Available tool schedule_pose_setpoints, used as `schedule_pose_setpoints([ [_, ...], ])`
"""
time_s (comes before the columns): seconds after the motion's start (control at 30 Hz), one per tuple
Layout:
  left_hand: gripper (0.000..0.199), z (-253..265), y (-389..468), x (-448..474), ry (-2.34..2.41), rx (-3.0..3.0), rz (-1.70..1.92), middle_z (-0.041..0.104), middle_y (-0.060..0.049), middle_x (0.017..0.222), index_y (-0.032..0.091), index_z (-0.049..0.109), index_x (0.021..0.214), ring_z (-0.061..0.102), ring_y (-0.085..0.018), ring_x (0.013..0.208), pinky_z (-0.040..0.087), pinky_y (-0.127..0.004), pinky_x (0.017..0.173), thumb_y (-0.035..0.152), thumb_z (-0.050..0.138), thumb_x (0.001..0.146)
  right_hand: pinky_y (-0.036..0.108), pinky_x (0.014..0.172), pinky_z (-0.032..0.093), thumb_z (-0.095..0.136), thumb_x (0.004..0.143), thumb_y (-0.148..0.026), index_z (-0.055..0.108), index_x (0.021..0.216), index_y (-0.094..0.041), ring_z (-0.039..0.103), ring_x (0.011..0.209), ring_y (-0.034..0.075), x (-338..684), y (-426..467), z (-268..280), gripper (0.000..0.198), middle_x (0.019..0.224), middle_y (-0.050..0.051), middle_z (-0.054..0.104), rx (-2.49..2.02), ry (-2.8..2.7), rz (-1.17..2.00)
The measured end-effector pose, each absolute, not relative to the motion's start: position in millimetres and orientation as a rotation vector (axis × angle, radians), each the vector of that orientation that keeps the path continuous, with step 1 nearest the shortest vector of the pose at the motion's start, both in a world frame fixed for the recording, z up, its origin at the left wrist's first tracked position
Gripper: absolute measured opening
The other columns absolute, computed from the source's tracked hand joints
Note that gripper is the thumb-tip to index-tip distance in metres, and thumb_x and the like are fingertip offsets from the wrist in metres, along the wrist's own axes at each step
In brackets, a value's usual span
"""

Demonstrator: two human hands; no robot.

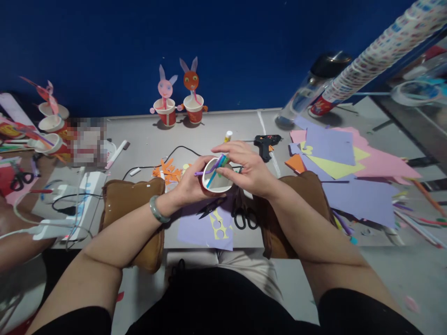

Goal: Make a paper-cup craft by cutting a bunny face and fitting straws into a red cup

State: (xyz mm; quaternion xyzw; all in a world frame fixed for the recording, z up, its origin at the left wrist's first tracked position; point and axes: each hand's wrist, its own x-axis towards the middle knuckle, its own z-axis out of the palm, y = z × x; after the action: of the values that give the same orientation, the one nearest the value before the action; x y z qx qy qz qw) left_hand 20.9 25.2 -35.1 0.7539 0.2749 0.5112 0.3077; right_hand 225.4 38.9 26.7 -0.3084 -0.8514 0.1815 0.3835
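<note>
My left hand (191,181) is wrapped round a white-lined paper cup (224,184), tilted so that its mouth faces me. Purple, blue and green drinking straws (212,178) stick out of the cup. Over the mouth, my right hand (246,168) has its thumb and fingers closed around the upper part of the straws; the exact contact is partly hidden. Below the hands lie black-handled scissors (245,217), a second dark pair (211,207) and a lilac sheet (195,231) with a punched yellow strip (220,226) on it. A glue stick (228,136) shows just beyond my right fingers.
A black glue gun (267,145) lies right of my hands. Two rabbit-faced cups, one pink (165,111) and one orange (193,109), stand at the back. Coloured paper (359,200), a bottle (307,88) and stacked cups (377,51) are right; a power strip (87,202) and another person's arm (21,232) left.
</note>
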Motion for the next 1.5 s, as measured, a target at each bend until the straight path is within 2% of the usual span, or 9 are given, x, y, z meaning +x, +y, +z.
schedule_pose_setpoints([
  [0.3,0.076,-25.4,22.3,15.1,0.712,2.044,1.354,0.070,-0.008,0.119,0.026,0.056,0.133,0.071,-0.022,0.101,0.057,-0.037,0.086,0.052,0.092,0.070,0.052,0.117,0.037,0.063,0.097,-0.031,0.071,0.098,-0.024,0.070,0.113,0.025,220.4,27.8,30.0,0.011,0.120,0.007,0.078,-0.736,-2.139,0.291],
  [0.73,0.081,-24.8,22.6,7.9,0.718,2.043,1.317,0.069,-0.008,0.121,0.027,0.057,0.132,0.071,-0.025,0.106,0.058,-0.041,0.090,0.053,0.094,0.066,0.057,0.117,0.038,0.059,0.096,-0.034,0.069,0.094,-0.027,0.069,0.110,0.027,215.3,24.1,27.6,0.013,0.117,0.005,0.078,-0.781,-2.087,0.327],
  [0.9,0.078,-23.8,22.2,7.6,0.744,2.051,1.302,0.070,-0.007,0.121,0.027,0.057,0.132,0.071,-0.024,0.105,0.058,-0.042,0.090,0.055,0.092,0.068,0.056,0.119,0.036,0.059,0.096,-0.032,0.069,0.096,-0.027,0.070,0.110,0.027,214.3,22.5,27.1,0.011,0.117,0.004,0.078,-0.779,-2.061,0.348],
  [1.07,0.076,-22.3,21.3,7.7,0.734,2.046,1.315,0.071,-0.007,0.118,0.026,0.059,0.130,0.072,-0.024,0.103,0.058,-0.040,0.089,0.052,0.094,0.067,0.053,0.115,0.039,0.060,0.096,-0.029,0.068,0.096,-0.026,0.071,0.107,0.025,212.6,21.6,26.4,0.009,0.115,0.005,0.079,-0.722,-2.026,0.325],
  [1.27,0.074,-23.0,22.5,6.7,0.750,2.029,1.302,0.071,-0.006,0.117,0.026,0.059,0.128,0.072,-0.023,0.102,0.058,-0.041,0.088,0.053,0.093,0.068,0.054,0.112,0.041,0.059,0.096,-0.034,0.068,0.095,-0.026,0.071,0.107,0.026,211.3,24.0,23.2,0.012,0.116,0.005,0.079,-0.761,-2.052,0.366],
  [1.5,0.070,-24.4,21.1,9.9,0.770,2.047,1.343,0.073,-0.006,0.114,0.026,0.061,0.124,0.072,-0.022,0.099,0.059,-0.039,0.086,0.055,0.091,0.069,0.057,0.117,0.037,0.059,0.097,-0.034,0.071,0.097,-0.026,0.070,0.110,0.026,213.6,24.3,23.9,0.014,0.119,0.005,0.079,-0.779,-2.138,0.298],
])
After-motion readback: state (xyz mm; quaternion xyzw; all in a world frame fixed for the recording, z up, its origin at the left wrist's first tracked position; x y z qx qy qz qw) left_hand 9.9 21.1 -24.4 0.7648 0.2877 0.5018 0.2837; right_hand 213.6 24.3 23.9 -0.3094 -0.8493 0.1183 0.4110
